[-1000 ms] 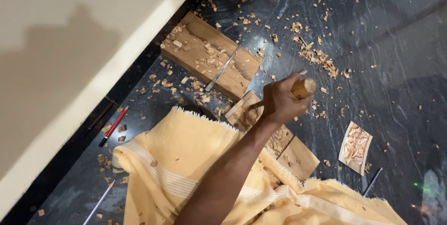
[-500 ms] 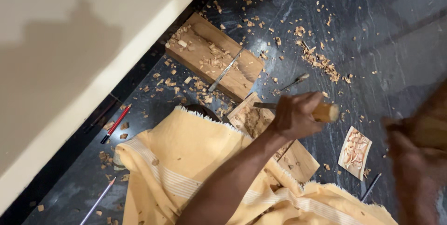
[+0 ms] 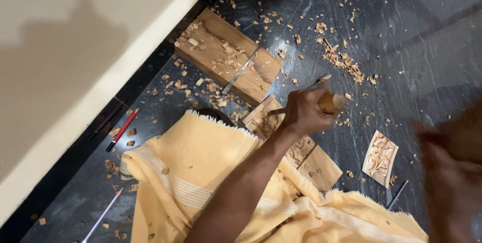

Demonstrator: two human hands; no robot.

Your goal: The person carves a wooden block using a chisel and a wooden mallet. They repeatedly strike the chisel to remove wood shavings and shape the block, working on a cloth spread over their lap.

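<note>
Dark stone floor (image 3: 427, 47) strewn with wood chips. Left hand (image 3: 301, 112) is clenched around a wooden-handled chisel (image 3: 329, 103), tip on the carved wood panel (image 3: 296, 142) over yellow cloth (image 3: 201, 172). Right hand (image 3: 452, 172) blurred; grip indeterminable.

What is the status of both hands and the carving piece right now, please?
Left hand gripping wooden-handled chisel, tip on carved wood panel. Right hand raised, blurred; contents unclear. Wood chips scattered; nothing blocking.
</note>
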